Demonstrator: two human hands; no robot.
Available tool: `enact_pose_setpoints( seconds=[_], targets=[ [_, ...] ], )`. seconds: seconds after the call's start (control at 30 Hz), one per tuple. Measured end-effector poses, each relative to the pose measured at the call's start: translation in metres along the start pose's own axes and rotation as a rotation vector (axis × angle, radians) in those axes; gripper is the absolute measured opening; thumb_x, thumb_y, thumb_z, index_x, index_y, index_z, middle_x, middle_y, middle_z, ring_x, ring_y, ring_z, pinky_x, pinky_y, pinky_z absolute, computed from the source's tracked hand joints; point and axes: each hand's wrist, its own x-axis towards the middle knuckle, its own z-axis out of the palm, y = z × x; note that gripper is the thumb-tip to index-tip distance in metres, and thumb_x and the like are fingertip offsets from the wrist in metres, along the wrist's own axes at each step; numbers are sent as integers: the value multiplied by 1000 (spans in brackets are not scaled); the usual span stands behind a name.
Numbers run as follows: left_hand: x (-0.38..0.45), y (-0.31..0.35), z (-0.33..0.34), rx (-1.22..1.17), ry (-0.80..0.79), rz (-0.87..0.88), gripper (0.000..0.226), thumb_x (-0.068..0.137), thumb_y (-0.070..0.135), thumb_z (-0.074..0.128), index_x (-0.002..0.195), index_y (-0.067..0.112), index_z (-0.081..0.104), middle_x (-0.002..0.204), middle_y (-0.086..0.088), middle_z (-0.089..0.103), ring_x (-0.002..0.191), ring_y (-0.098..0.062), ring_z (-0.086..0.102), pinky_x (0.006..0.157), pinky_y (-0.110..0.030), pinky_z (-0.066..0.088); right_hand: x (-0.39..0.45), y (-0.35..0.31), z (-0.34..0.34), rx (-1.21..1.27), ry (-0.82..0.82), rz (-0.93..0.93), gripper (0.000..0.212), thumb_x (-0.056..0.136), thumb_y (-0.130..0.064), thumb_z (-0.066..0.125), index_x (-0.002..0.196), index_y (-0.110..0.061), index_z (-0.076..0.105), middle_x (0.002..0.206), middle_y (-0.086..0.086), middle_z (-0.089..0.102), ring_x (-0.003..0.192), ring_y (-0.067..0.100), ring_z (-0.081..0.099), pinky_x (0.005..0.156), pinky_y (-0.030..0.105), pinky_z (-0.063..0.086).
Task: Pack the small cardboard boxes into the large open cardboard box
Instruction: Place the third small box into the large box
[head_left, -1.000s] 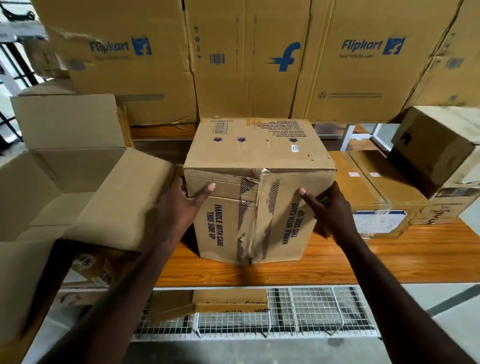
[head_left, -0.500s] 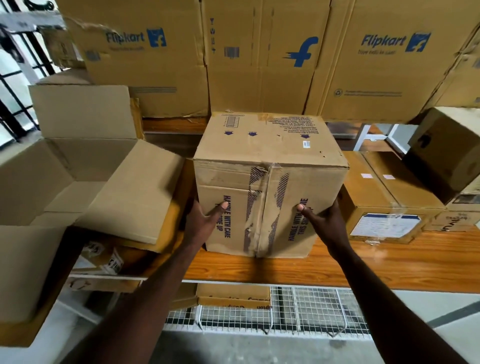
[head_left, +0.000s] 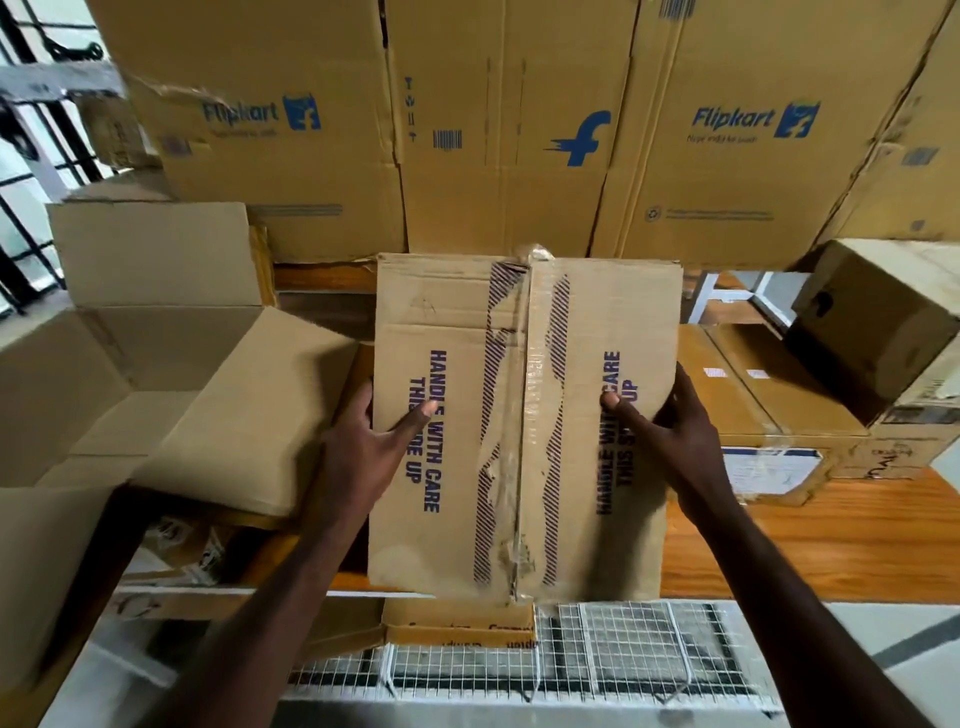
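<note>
A taped cardboard box (head_left: 524, 415) printed "HANDLE WITH CARE THIS SIDE UP" is lifted off the wooden shelf and tipped so its taped face looks up at me. My left hand (head_left: 363, 447) grips its left side, thumb on the front face. My right hand (head_left: 670, 431) grips its right side the same way. The large open cardboard box (head_left: 130, 358) stands to the left, flaps spread, its inside bare as far as I can see.
Tall Flipkart cartons (head_left: 519, 130) line the back. More small boxes (head_left: 779, 415) and a dark-sided box (head_left: 872, 322) lie at the right on the wooden shelf (head_left: 831, 545). A wire rack (head_left: 571, 660) with a flat carton (head_left: 462, 623) is below.
Both hands have slid lower on the box sides, lifted it from the shelf and tilted it toward me, so the taped face now shows instead of the top.
</note>
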Motion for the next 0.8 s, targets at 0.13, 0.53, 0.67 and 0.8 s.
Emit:
enact_pose_setpoints(
  seconds=[0.13,0.53,0.67,0.8],
  targets=[
    [14,6,-1,-83,-24,14,49,87,54,83,128,36,62,99,13,79,79,-1,78,58,-21,62,11,-5,-1,15,-60,7,74,86,-53,89,146,-57,46,128,-18,76,112,14,77,91,56,64],
    [87,-34,32,-183,-370,-357,69,78,74,80,134,35,64,124,4,78,111,-20,74,102,-54,58,89,29,27,-88,-300,196,52,101,-36,75,147,-20,57,132,1,75,121,22,72,98,38,61],
    [82,-39,25,-238,-440,-536,62,85,70,76,133,34,60,122,-7,76,115,-38,67,103,-77,44,61,24,25,36,-294,343,10,109,-33,63,119,-31,64,124,4,74,111,25,71,104,51,56],
    [75,-31,17,-227,-452,-558,66,86,66,78,137,27,61,127,-9,74,122,-41,64,104,-81,41,49,21,27,106,-235,352,8,109,-30,63,117,-32,64,120,0,74,101,17,72,83,40,60]
  ],
)
